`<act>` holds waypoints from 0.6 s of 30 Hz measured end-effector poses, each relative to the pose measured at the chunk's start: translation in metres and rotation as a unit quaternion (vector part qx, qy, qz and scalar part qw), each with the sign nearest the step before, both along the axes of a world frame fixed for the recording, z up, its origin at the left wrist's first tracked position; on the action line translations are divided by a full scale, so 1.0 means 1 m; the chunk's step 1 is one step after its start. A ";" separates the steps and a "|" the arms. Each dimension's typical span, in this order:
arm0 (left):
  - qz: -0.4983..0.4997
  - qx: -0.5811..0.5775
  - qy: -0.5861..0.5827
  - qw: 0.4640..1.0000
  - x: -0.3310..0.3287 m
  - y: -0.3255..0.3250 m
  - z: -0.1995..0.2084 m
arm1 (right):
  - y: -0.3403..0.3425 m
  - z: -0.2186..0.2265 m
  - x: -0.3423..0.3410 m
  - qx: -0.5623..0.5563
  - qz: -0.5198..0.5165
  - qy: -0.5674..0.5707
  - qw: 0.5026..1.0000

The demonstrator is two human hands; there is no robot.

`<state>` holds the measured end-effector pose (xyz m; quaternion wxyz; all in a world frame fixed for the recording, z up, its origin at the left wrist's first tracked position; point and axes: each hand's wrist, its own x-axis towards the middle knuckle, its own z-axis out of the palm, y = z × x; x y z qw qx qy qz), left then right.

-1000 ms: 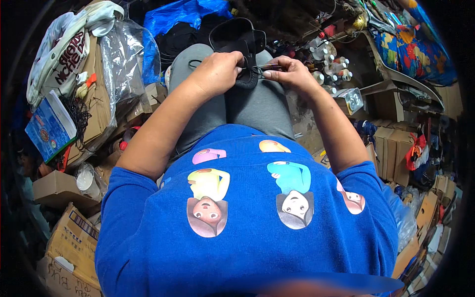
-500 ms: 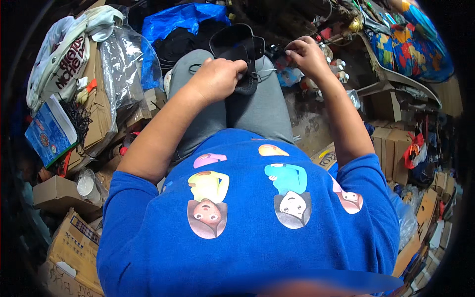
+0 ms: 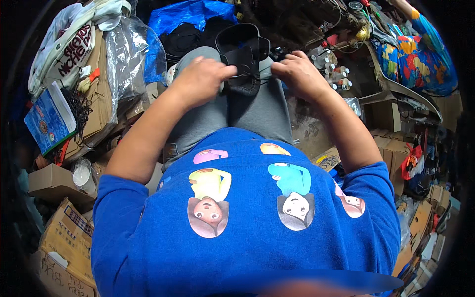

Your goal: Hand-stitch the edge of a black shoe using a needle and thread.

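Across my thighs lies a black shoe upper (image 3: pixel 243 62), its open collar loop pointing away from me and its puckered, stitched toe towards me. Thin thread (image 3: pixel 251 75) crosses its front seam and runs out sideways towards both hands. On the left, my left hand (image 3: pixel 202 81) is closed in a fist-like pinch beside the upper, thumb and forefinger nearest the seam. To the right of the upper, my right hand (image 3: pixel 300 76) is closed too, fingertips pinched at the thread's other end. The thread inside each grip is mostly hidden by the fingers.
Black material (image 3: pixel 183 42) and a blue plastic sheet (image 3: pixel 193 14) lie beyond my knees. Several small bottles (image 3: pixel 339 74) stand at the right. Cardboard and clear plastic (image 3: pixel 126 69), a blue book (image 3: pixel 49 121) and boxes (image 3: pixel 59 180) crowd the left.
My left hand has moved off the upper to its left, uncovering the toe. My right hand has come lower and closer to the upper.
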<state>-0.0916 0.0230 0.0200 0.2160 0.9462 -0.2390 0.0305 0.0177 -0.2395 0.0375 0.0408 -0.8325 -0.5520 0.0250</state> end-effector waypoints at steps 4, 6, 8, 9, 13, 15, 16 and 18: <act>0.125 -0.082 0.027 0.988 -0.030 0.057 0.007 | -0.050 -0.004 0.010 0.088 -0.228 0.257 0.935; 0.164 -0.250 0.110 0.948 -0.033 0.059 0.026 | -0.054 -0.002 0.013 0.256 -0.281 0.470 0.797; 0.130 -0.399 0.133 0.898 -0.020 0.044 0.042 | -0.035 -0.005 0.014 0.359 -0.285 0.552 0.697; 0.135 -0.398 0.129 0.898 -0.012 0.029 0.043 | -0.017 -0.007 0.013 0.450 -0.278 0.621 0.578; -0.054 -0.731 0.228 0.640 0.005 -0.027 0.039 | 0.040 -0.007 -0.007 0.560 -0.159 0.716 0.385; -0.063 -0.722 0.269 0.635 0.000 -0.009 0.019 | 0.021 -0.024 0.009 0.515 -0.095 0.753 0.397; 0.017 -0.672 0.256 0.694 -0.004 0.011 0.007 | 0.010 -0.023 0.010 0.528 -0.174 0.702 0.446; 0.205 -0.586 0.203 0.757 -0.024 0.049 0.002 | -0.018 -0.015 0.004 0.545 -0.345 0.561 0.518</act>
